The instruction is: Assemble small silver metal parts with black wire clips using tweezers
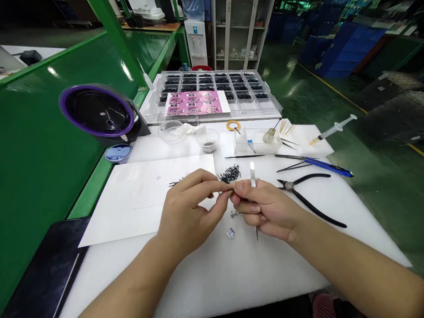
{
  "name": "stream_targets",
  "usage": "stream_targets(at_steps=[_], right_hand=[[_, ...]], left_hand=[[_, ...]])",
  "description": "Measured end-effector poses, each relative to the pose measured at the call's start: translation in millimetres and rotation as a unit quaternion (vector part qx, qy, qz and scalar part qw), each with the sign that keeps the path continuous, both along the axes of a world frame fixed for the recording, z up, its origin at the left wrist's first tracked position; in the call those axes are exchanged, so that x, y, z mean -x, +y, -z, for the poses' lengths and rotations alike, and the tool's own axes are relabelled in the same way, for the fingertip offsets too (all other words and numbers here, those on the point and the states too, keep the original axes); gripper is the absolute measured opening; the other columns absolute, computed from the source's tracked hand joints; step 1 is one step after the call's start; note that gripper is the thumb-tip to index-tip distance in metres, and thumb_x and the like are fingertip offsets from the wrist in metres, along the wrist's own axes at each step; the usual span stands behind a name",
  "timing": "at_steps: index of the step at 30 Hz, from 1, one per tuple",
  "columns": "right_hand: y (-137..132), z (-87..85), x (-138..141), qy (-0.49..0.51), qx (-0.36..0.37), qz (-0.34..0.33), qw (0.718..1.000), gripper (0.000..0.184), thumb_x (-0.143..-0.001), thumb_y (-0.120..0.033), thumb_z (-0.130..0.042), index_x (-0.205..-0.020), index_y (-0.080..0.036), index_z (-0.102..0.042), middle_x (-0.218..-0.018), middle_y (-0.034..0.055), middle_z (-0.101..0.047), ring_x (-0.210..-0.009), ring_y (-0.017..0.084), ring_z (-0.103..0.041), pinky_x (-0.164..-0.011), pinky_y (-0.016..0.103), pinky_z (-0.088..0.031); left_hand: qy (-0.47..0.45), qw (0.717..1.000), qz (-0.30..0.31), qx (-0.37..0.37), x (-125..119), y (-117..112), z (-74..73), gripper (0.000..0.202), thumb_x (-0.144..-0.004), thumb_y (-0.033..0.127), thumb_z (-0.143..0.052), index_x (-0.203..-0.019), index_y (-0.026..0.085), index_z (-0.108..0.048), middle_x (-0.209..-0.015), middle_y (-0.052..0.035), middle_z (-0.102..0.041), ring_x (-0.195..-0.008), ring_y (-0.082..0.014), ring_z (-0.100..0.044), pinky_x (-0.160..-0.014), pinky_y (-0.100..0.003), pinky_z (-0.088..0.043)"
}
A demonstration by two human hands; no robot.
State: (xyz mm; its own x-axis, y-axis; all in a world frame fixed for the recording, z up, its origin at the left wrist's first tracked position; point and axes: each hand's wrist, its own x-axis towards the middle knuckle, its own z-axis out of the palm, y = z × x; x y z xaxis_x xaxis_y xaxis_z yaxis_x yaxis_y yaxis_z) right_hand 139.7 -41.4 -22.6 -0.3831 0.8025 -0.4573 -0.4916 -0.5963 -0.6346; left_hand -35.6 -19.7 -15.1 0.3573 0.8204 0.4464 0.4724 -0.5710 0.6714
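My left hand (190,207) and my right hand (265,207) meet over the white foam mat (205,265), fingertips pinched together on a tiny dark part I cannot make out. The right hand also holds a pair of metal tweezers (253,174), which run through the palm, with one end above the fingers and the other below. Just beyond the fingertips lies a heap of small black parts (229,174). A small metal piece (230,233) and a few tiny springs (235,214) lie on the mat under the hands.
Black pliers (308,194), blue-handled tweezers (314,162), a syringe (333,129), round clear dishes (207,139), a clear box (256,141) and a white sheet (142,194) lie around. A compartment tray with a pink card (194,103) stands behind. A purple-rimmed black device (97,112) sits left.
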Motion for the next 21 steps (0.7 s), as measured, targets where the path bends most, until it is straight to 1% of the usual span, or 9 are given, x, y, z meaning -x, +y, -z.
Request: stream_targets(at_steps=[3, 5, 7, 9, 10, 11, 14, 18, 21], right_hand=[[0, 1.5, -4, -0.094, -0.082, 0.025, 0.992, 0.037, -0.086, -0.05, -0.07, -0.089, -0.013, -0.068, -0.074, 0.0013, -0.057, -0.048, 0.004, -0.028, -0.039, 0.017, -0.021], [1, 0.3, -13, -0.224, -0.222, 0.065, 0.947, 0.042, -0.095, -0.055, -0.055, -0.09, -0.014, -0.067, -0.075, 0.003, -0.057, -0.053, 0.008, -0.039, -0.045, 0.021, -0.031], [4, -2.2, -23, -0.388, -0.373, 0.111, 0.836, 0.042, -0.1, -0.051, -0.046, -0.085, -0.016, -0.064, -0.082, 0.0048, -0.058, -0.069, 0.013, -0.052, -0.062, 0.027, -0.043], [7, -4.9, -34, -0.537, -0.435, 0.135, 0.71, 0.041, -0.103, -0.046, -0.04, -0.083, -0.018, -0.061, -0.087, 0.0052, -0.056, -0.081, 0.016, -0.053, -0.076, 0.032, -0.043], [9, -6.1, -38, -0.591, -0.429, 0.126, 0.671, 0.043, -0.104, -0.046, -0.037, -0.081, -0.018, -0.06, -0.087, 0.0052, -0.055, -0.081, 0.017, -0.052, -0.077, 0.033, -0.042], [11, -7.1, -41, -0.63, -0.411, 0.105, 0.65, 0.045, -0.104, -0.047, -0.034, -0.08, -0.018, -0.058, -0.085, 0.0049, -0.054, -0.079, 0.017, -0.052, -0.074, 0.033, -0.04], [15, -9.3, -44, -0.669, -0.359, 0.017, 0.65, 0.047, -0.104, -0.049, -0.03, -0.074, -0.019, -0.049, -0.073, 0.0017, -0.054, -0.069, 0.016, -0.049, -0.063, 0.031, -0.035], [15, -11.7, -41, -0.688, -0.327, -0.053, 0.645, 0.03, -0.1, -0.039, -0.045, -0.078, -0.02, -0.053, -0.071, -0.0011, -0.059, -0.067, 0.016, -0.053, -0.061, 0.031, -0.035], [12, -13.2, -44, -0.706, -0.319, -0.084, 0.627, 0.024, -0.096, -0.034, -0.05, -0.078, -0.02, -0.057, -0.076, -0.0002, -0.063, -0.072, 0.017, -0.057, -0.064, 0.032, -0.037]], left_hand=[[-0.004, 0.982, -0.013, 0.189, 6, 4, -4.3, 0.012, -0.085, 0.025, -0.064, -0.076, 0.019, -0.07, -0.074, 0.0001, -0.064, -0.064, -0.0107, -0.052, -0.057, -0.023, -0.041], [-0.025, 0.956, -0.02, 0.293, 12, 8, -6.1, 0.019, -0.083, 0.034, -0.067, -0.073, 0.019, -0.068, -0.07, 0.0003, -0.062, -0.064, -0.0119, -0.051, -0.057, -0.024, -0.04], [-0.057, 0.937, -0.039, 0.341, 15, 11, -7.3, 0.023, -0.079, 0.04, -0.07, -0.07, 0.018, -0.067, -0.069, -0.0006, -0.06, -0.065, -0.0132, -0.05, -0.056, -0.025, -0.037], [-0.083, 0.93, -0.059, 0.354, 17, 12, -8.7, 0.024, -0.075, 0.04, -0.072, -0.068, 0.018, -0.066, -0.067, -0.0013, -0.059, -0.063, -0.0133, -0.047, -0.054, -0.025, -0.033], [-0.089, 0.929, -0.068, 0.354, 17, 12, -9.5, 0.024, -0.074, 0.04, -0.072, -0.066, 0.018, -0.066, -0.066, -0.0014, -0.058, -0.061, -0.013, -0.045, -0.053, -0.025, -0.032], [-0.089, 0.929, -0.077, 0.351, 17, 11, -10.4, 0.024, -0.073, 0.04, -0.073, -0.065, 0.018, -0.066, -0.065, -0.0014, -0.057, -0.059, -0.0126, -0.043, -0.052, -0.025, -0.03], [-0.074, 0.933, -0.083, 0.343, 15, 10, -12.5, 0.026, -0.073, 0.041, -0.072, -0.064, 0.018, -0.065, -0.063, -0.0006, -0.055, -0.057, -0.0115, -0.038, -0.052, -0.025, -0.029], [-0.02, 0.945, -0.077, 0.319, 18, 11, -11.2, 0.025, -0.078, 0.043, -0.068, -0.07, 0.019, -0.067, -0.068, -0.0012, -0.061, -0.06, -0.0135, -0.048, -0.053, -0.025, -0.033], [0.105, 0.972, -0.079, 0.197, 28, 16, -7.8, 0.022, -0.083, 0.04, -0.064, -0.076, 0.021, -0.072, -0.077, -0.0023, -0.068, -0.062, -0.0152, -0.054, -0.056, -0.027, -0.039]])
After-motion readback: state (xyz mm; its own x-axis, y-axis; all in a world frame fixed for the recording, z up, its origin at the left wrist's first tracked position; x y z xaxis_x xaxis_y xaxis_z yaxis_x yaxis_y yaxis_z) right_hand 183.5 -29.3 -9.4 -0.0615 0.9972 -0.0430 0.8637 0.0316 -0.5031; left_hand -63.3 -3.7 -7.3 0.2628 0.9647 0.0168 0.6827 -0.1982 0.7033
